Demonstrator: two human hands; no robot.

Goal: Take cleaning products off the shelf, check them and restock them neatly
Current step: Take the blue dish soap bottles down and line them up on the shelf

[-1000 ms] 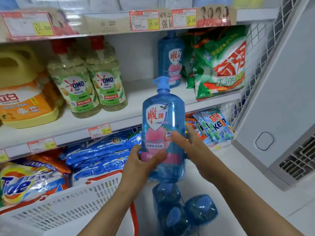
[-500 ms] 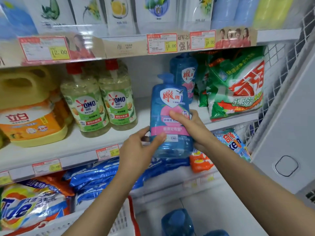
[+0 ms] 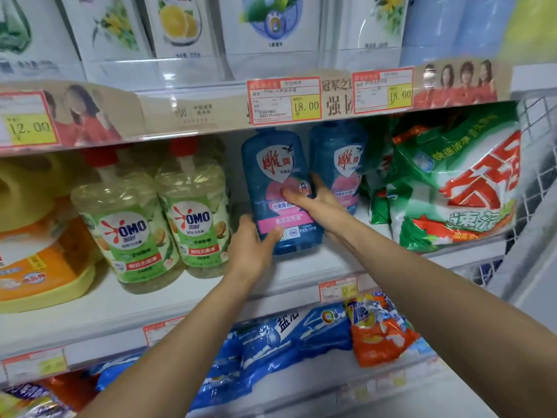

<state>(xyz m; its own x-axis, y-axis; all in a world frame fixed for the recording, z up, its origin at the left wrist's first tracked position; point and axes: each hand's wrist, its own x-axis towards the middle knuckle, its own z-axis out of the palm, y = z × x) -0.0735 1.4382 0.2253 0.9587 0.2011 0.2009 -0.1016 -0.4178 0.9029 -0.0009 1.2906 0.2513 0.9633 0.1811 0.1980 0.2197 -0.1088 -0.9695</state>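
A blue dish-soap bottle (image 3: 275, 164) with a pink label stands upright on the middle shelf (image 3: 301, 267), its pump top hidden behind the shelf edge above. My left hand (image 3: 256, 245) grips its lower left side, thumb across the front. My right hand (image 3: 313, 197) holds its right side with the thumb on the label. A second, matching blue bottle (image 3: 340, 164) stands just right of it, further back.
Two green OMO bottles (image 3: 193, 218) stand left of the blue bottle, with a yellow-orange jug (image 3: 36, 236) beyond. A green detergent bag (image 3: 452, 182) leans at the right. White refill pouches (image 3: 180, 28) fill the top shelf. Blue and orange bags (image 3: 301, 336) lie on the shelf below.
Both hands have carried the blue bottle up from above the basket and onto the middle shelf, beside the other blue bottle. The view has tilted upward.
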